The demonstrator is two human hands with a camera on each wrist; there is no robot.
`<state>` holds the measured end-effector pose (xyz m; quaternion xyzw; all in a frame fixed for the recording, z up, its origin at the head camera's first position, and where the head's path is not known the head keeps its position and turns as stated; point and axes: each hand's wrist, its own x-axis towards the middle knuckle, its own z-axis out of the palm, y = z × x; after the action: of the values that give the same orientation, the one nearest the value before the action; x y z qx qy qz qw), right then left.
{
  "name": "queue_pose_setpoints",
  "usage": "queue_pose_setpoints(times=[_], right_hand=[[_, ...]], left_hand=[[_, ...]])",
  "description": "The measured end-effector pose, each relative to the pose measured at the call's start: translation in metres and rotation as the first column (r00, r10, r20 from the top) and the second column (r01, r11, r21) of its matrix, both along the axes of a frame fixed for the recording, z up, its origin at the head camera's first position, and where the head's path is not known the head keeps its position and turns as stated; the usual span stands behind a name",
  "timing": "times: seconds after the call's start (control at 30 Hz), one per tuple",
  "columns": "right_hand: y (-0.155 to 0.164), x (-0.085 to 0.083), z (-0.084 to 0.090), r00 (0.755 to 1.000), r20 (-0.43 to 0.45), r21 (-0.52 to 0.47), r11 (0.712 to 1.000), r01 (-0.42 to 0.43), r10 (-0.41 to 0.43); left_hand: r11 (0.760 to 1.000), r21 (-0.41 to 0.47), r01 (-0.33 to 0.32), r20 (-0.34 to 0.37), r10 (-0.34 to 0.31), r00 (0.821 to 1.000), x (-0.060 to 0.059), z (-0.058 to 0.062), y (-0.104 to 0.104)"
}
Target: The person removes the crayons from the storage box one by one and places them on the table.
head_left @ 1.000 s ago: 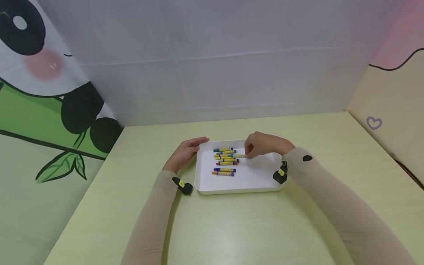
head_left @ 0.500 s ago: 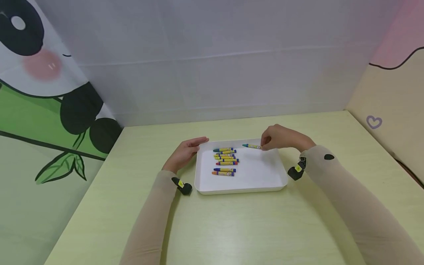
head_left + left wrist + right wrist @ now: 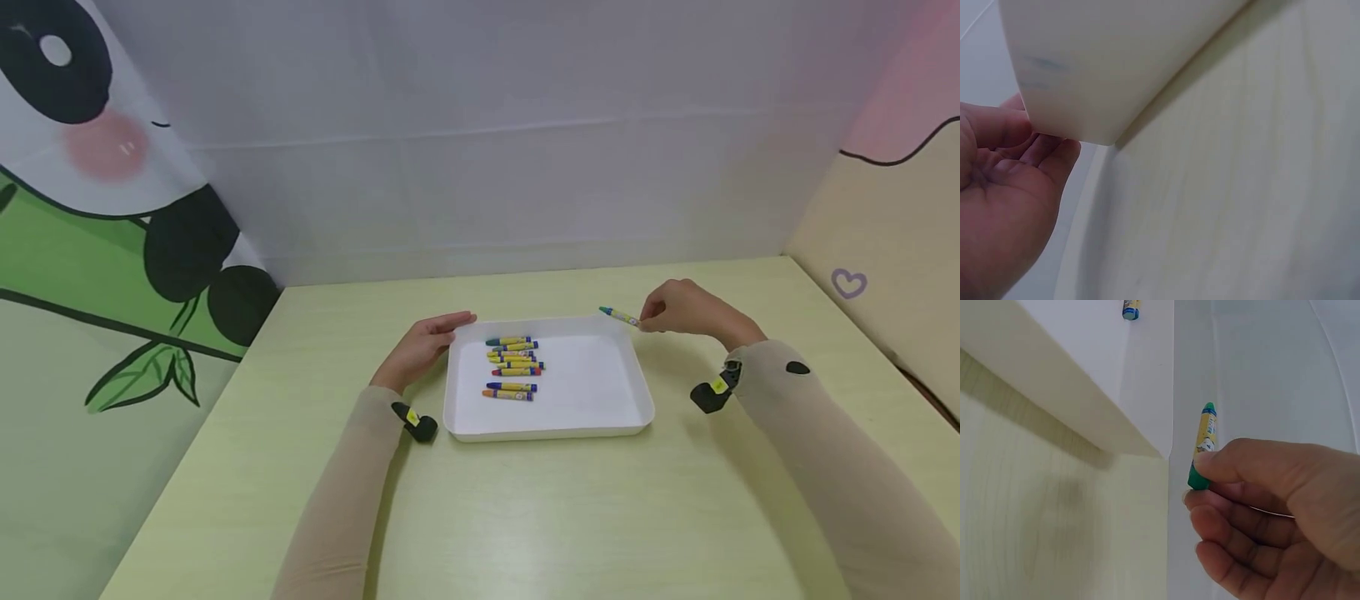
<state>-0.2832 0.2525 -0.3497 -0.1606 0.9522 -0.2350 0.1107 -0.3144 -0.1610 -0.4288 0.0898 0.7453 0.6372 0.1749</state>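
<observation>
Pinching a green crayon (image 3: 619, 316) by its end, the right hand (image 3: 686, 310) holds it just off the tray's (image 3: 570, 427) far-right corner — tip toward tray. Left hand (image 3: 420, 348), fingers approx straight, touches tray's far-left corner.

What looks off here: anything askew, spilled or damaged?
Nothing spilled or damaged. One green crayon is out of the tray, pinched by the right hand just past its far right corner. The other crayons lie in the tray's left half. The left hand rests against the tray's left edge.
</observation>
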Motion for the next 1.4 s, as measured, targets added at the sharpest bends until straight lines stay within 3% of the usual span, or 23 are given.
queue_pose_setpoints(times=[0.23, 0.67, 1.0, 1.4], right_hand=[[0.018, 0.003, -0.014, 0.997, 0.035, -0.005, 0.997, 0.076, -0.076], [0.041, 0.003, -0.036, 0.993, 0.09, 0.006, 0.997, 0.074, -0.074], [0.042, 0.003, -0.051, 0.996, 0.067, 0.012, 0.998, 0.062, -0.063], [0.043, 0.002, -0.057, 0.996, 0.067, 0.013, 0.998, 0.064, -0.065]], left_hand=[[1.0, -0.014, -0.009, 0.003, 0.009, 1.0, 0.0, -0.002, -0.001], [1.0, -0.004, -0.002, -0.01, 0.002, 1.0, -0.001, -0.002, 0.0], [1.0, -0.003, 0.006, -0.018, -0.006, 1.0, -0.001, -0.003, 0.0], [1.0, -0.014, 0.003, -0.01, -0.004, 1.0, 0.0, 0.0, 0.0]])
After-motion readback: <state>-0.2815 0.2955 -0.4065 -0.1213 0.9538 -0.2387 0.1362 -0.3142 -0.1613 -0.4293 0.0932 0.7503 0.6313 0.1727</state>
